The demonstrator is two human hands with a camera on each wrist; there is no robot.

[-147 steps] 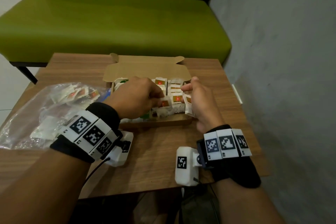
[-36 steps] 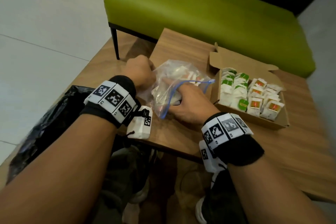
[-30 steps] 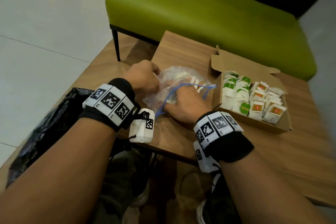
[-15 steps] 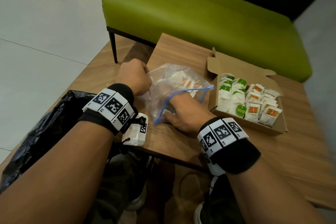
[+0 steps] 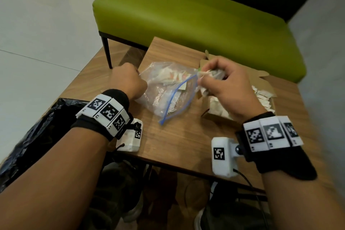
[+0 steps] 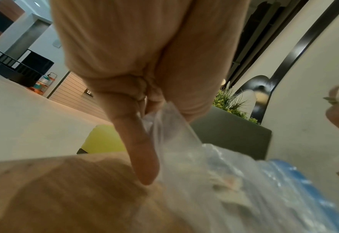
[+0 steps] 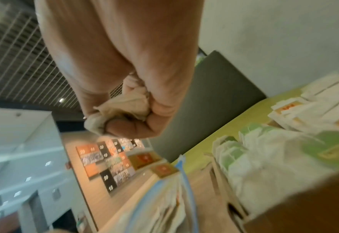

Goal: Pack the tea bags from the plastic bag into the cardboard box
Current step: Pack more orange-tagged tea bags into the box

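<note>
While the plastic bag (image 5: 168, 89) is pinched at its edge by the left hand (image 5: 128, 82) on the worktop (image 5: 177, 142), tea bags (image 7: 122, 104) are clenched in the right hand (image 5: 224, 84), raised beside the cardboard box (image 5: 214, 117) near the right edge.

bench (image 5: 196, 17): lime green | table (image 5: 177, 140): brown wood grain | plastic bag (image 5: 164, 87): clear, blue zip edge | cardboard box (image 5: 214, 115): tan | wristbands (image 5: 106, 112): black, white checker tags
</note>
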